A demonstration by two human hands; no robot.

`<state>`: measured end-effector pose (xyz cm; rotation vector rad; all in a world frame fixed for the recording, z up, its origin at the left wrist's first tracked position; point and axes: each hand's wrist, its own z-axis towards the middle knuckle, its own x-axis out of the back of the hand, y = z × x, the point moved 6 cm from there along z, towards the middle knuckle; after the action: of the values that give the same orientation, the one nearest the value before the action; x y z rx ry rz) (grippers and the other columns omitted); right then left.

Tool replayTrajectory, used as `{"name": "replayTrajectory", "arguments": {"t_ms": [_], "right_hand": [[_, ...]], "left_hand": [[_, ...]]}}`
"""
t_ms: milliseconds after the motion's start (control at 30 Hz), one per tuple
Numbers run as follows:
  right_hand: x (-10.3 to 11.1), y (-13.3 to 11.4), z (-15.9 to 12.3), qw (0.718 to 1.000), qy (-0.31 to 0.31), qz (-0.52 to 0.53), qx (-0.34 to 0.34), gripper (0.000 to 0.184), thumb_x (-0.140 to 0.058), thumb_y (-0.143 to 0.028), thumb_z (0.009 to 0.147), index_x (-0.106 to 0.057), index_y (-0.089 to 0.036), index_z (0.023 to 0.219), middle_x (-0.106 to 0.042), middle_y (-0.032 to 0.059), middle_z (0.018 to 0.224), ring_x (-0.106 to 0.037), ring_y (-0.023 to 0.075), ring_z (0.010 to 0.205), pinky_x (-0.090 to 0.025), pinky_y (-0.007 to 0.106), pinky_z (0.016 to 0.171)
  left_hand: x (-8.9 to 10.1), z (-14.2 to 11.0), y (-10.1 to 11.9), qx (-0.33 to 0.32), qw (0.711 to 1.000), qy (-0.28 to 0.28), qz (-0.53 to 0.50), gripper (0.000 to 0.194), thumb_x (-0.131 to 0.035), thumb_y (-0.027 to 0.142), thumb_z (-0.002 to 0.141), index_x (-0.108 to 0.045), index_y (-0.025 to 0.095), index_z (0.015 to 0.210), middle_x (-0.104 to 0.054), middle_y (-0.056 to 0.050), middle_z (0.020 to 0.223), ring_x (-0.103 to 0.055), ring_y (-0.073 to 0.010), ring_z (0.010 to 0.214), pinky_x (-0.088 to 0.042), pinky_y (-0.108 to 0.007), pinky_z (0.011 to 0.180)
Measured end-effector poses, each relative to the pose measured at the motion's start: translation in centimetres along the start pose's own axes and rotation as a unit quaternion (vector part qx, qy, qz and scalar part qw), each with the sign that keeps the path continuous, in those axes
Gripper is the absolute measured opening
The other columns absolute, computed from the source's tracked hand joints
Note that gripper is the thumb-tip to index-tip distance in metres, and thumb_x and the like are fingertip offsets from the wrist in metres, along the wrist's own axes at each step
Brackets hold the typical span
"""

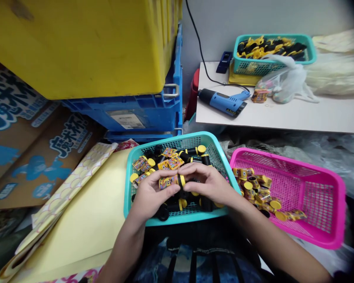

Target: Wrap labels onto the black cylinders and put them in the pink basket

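Observation:
Between my hands is a small capped bottle (169, 181) with a colourful printed sleeve and a black and yellow end pointing right. My left hand (153, 192) grips its sleeved body, thumb below and fingers behind. My right hand (208, 181) closes around the yellow end, its fingertips meeting those of the left hand over the top. Both hands are above a turquoise basket (216, 151) on my lap. Inside it lie several black bottles with yellow caps (201, 149) and loose flat printed sleeves (175, 162). My hands hide part of its contents.
At right, a pink basket (318, 232) holds several sleeved bottles (262, 195). A blue heat gun (221, 101) lies on a white table (297, 116), beside a plastic bag (290, 78) and another turquoise basket (311, 51) of black and yellow parts. Stacked crates (120, 112) and cartons (67, 149) stand left.

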<state>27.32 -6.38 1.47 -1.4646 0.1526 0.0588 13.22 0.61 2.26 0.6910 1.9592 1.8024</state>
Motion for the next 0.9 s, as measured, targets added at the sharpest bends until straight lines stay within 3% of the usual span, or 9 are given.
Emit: {"name": "replayTrajectory", "arguments": {"t_ms": [100,167,267,500,633,733,800,833,900], "right_hand": [[-0.9,0.8,-0.2,0.988,-0.049,0.122,-0.081,0.031,-0.065,-0.036,0.085,-0.062,-0.025,0.114,-0.058,0.0028,0.116,-0.057,0.0118,0.102,-0.047,0.025,0.089],[-1.8,1.5,-0.5,0.96,-0.083,0.224,-0.148,0.04,-0.068,-0.039,0.083,-0.058,-0.026,0.12,-0.057,0.0026,0.11,-0.058,0.01,0.092,-0.05,0.023,0.08],[-2.6,2.2,-0.7,0.927,-0.098,0.312,-0.186,0.044,-0.074,-0.038,0.077,-0.058,-0.022,0.115,-0.057,0.0017,0.1,-0.06,0.0089,0.086,-0.051,0.021,0.076],[-3.1,2.9,-0.5,0.94,-0.059,0.265,-0.205,0.039,-0.08,-0.032,0.07,-0.057,-0.017,0.098,-0.059,-0.0009,0.087,-0.06,0.0066,0.074,-0.051,0.016,0.065],[-2.8,2.2,-0.2,0.949,-0.084,0.23,-0.201,0.045,-0.074,-0.042,0.075,-0.056,-0.018,0.108,-0.06,0.0026,0.094,-0.061,0.0091,0.078,-0.053,0.021,0.07],[-0.5,1.3,1.1,0.971,-0.045,0.144,-0.183,0.048,-0.062,-0.054,0.082,-0.057,-0.016,0.111,-0.059,0.0081,0.107,-0.061,0.0127,0.083,-0.052,0.026,0.073],[1.8,0.7,2.6,0.987,0.022,-0.005,-0.16,0.045,-0.056,-0.056,0.085,-0.059,-0.016,0.104,-0.061,0.0077,0.104,-0.06,0.0131,0.08,-0.049,0.025,0.069],[2.9,0.4,3.5,0.98,0.053,-0.113,-0.152,0.043,-0.053,-0.055,0.086,-0.061,-0.015,0.099,-0.062,0.0067,0.097,-0.058,0.0132,0.077,-0.047,0.025,0.068],[4.2,0.1,5.5,0.919,0.082,-0.35,-0.161,0.038,-0.049,-0.051,0.089,-0.063,-0.016,0.09,-0.064,0.0049,0.086,-0.058,0.0144,0.075,-0.044,0.026,0.069]], "left_hand": [[-0.4,-0.3,-0.4,-0.012,0.999,0.003,-0.044,0.028,-0.081,0.02,0.061,-0.074,0.021,0.088,-0.075,-0.004,0.092,-0.07,-0.0189,0.087,-0.056,-0.027,0.078],[-0.6,-0.5,-0.5,-0.025,0.997,0.006,-0.075,0.028,-0.082,0.019,0.061,-0.075,0.023,0.088,-0.076,-0.003,0.092,-0.07,-0.018,0.084,-0.057,-0.025,0.074],[-0.9,-0.7,-0.5,-0.025,0.995,0.001,-0.1,0.029,-0.084,0.018,0.058,-0.075,0.022,0.085,-0.076,-0.003,0.09,-0.07,-0.0175,0.082,-0.057,-0.024,0.072],[-1.1,-1.2,-0.6,-0.004,0.994,-0.033,-0.105,0.027,-0.084,0.017,0.059,-0.075,0.023,0.084,-0.076,-0.001,0.089,-0.069,-0.0155,0.085,-0.054,-0.022,0.077],[-0.9,-1.6,-1.7,0.004,0.986,-0.077,-0.147,0.025,-0.078,0.029,0.073,-0.07,0.025,0.097,-0.07,0.0,0.094,-0.063,-0.0114,0.079,-0.051,-0.02,0.072],[-0.3,-2.1,-2.9,0.012,0.974,-0.108,-0.201,0.024,-0.063,0.037,0.087,-0.06,0.028,0.109,-0.062,0.002,0.092,-0.055,-0.008,0.073,-0.046,-0.018,0.069],[0.3,-2.4,-3.4,0.023,0.97,-0.114,-0.212,0.026,-0.058,0.041,0.09,-0.055,0.028,0.112,-0.058,0.002,0.09,-0.053,-0.0084,0.073,-0.044,-0.019,0.069],[0.6,-2.5,-3.4,0.026,0.973,-0.112,-0.198,0.027,-0.056,0.042,0.09,-0.054,0.028,0.113,-0.056,0.001,0.09,-0.052,-0.0091,0.074,-0.044,-0.02,0.07],[1.3,-2.5,-3.0,0.016,0.988,-0.106,-0.113,0.027,-0.053,0.043,0.092,-0.051,0.028,0.114,-0.056,0.0,0.095,-0.053,-0.0115,0.079,-0.045,-0.023,0.075]]}}
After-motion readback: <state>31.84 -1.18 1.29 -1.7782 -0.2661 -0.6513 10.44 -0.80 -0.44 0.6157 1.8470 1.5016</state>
